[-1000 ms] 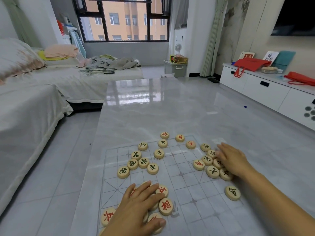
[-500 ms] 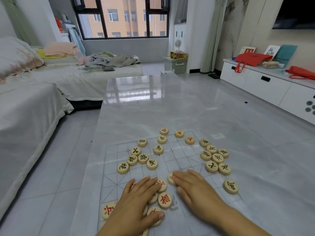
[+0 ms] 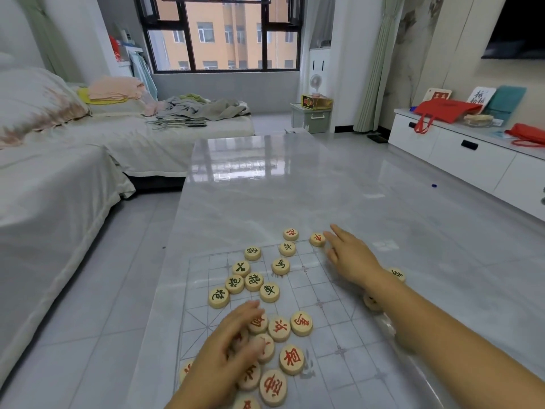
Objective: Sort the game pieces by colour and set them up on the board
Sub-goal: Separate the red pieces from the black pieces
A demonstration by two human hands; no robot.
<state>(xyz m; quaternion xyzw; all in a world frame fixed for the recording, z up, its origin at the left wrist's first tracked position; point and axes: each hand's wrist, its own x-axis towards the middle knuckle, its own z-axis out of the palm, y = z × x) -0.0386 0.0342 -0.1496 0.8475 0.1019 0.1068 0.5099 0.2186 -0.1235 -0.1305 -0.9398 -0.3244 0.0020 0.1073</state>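
Note:
A clear plastic board point(image 3: 324, 293) with a printed grid lies on the glossy grey table. Round wooden pieces lie on it. A cluster with red characters point(image 3: 292, 358) sits near the front, and my left hand point(image 3: 230, 358) rests flat on several of them, fingers spread. A group with dark green characters point(image 3: 253, 281) lies in the middle left. My right hand point(image 3: 351, 258) reaches to the far right corner with straight fingers, its fingertips next to a red-marked piece point(image 3: 317, 239). My right forearm hides some pieces on the right.
The table point(image 3: 265, 187) stretches away beyond the board. A sofa with white covers point(image 3: 59, 178) runs along the left. A white low cabinet point(image 3: 472, 154) with red bags stands at the right. Two pieces point(image 3: 290, 234) lie just past the board's far edge.
My right hand has moved from the front red cluster out to the far right corner of the board. A red piece it brought now lies by the cluster. My left hand stays on the red pieces.

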